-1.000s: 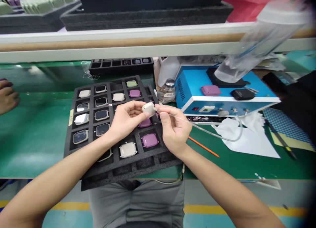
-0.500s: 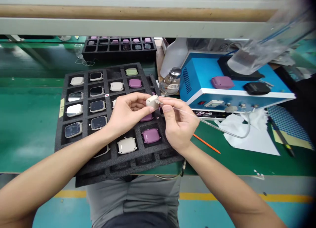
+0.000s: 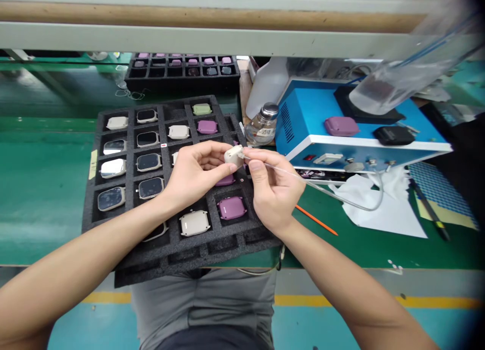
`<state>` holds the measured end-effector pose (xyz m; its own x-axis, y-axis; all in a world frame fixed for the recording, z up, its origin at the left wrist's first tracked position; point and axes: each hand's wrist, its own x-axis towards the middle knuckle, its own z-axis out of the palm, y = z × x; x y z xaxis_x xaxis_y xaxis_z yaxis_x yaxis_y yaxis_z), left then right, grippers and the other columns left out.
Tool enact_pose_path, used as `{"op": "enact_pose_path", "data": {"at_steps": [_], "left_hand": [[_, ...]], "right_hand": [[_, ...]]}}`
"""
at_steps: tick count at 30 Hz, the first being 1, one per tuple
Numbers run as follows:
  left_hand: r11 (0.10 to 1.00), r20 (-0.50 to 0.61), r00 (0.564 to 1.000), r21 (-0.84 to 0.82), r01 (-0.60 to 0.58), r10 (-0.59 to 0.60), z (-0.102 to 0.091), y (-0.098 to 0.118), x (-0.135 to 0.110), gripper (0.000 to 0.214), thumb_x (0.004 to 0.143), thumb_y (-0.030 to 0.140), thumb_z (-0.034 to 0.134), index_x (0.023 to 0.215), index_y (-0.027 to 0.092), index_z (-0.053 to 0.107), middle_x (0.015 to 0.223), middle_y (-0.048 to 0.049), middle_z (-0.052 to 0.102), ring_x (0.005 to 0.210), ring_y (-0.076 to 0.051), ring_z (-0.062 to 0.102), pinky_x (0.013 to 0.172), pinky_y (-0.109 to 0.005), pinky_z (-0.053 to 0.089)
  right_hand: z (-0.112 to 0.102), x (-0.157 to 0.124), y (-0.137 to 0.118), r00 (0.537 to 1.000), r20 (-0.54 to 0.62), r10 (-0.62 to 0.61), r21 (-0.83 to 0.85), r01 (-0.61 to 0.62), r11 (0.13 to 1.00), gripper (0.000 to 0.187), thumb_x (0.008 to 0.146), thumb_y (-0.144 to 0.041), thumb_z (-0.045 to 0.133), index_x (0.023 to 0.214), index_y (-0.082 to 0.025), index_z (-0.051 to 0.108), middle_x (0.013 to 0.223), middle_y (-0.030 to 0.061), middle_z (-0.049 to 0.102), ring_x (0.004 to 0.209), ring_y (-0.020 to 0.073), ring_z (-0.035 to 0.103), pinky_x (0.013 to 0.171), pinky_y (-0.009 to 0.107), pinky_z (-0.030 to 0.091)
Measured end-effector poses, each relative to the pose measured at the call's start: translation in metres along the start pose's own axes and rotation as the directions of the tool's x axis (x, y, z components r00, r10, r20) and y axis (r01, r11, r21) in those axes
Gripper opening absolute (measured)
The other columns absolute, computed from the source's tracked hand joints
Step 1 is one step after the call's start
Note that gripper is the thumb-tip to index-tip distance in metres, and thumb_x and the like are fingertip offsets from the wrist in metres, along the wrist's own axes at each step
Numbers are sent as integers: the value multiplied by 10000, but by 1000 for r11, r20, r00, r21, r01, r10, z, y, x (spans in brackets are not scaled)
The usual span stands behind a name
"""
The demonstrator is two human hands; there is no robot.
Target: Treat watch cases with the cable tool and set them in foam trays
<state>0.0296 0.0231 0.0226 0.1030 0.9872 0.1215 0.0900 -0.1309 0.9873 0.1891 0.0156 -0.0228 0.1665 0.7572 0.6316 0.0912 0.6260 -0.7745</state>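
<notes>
My left hand [image 3: 195,176] pinches a small beige watch case [image 3: 233,155] above a black foam tray [image 3: 125,249]. My right hand [image 3: 275,191] is closed on a thin clear tube [image 3: 341,198], its tip held against the case's right side. The tube runs right to a blue machine [image 3: 303,117]. The tray's pockets hold several cases: beige, purple, green and dark-screened ones. A purple case [image 3: 231,207] and a beige case [image 3: 194,222] lie in pockets just below my hands.
A glass bottle with a metal cap [image 3: 264,124] stands beside the blue machine, which carries a purple case [image 3: 341,126] and a black one [image 3: 394,135]. White paper [image 3: 382,216] and an orange stick [image 3: 316,221] lie to the right. A second foam tray [image 3: 182,69] sits behind.
The view tipped downward from a second ago, so everything sits higher up the bench. My hands keep the same hold on the case and the tube.
</notes>
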Motion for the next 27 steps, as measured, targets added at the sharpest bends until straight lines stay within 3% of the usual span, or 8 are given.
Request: {"op": "enact_pose_path", "data": {"at_steps": [27], "left_hand": [[999, 21, 999, 29, -31, 30, -3, 2, 2, 337, 692, 299, 892, 994, 183, 798, 919, -59, 807, 796, -202, 748, 767, -311, 618]], "right_hand": [[2, 4, 0, 1000, 9, 8, 16, -8, 1000, 119, 980, -266, 619, 1007, -246, 733, 1015, 49, 773, 1001, 195, 744, 907, 369, 637]]}}
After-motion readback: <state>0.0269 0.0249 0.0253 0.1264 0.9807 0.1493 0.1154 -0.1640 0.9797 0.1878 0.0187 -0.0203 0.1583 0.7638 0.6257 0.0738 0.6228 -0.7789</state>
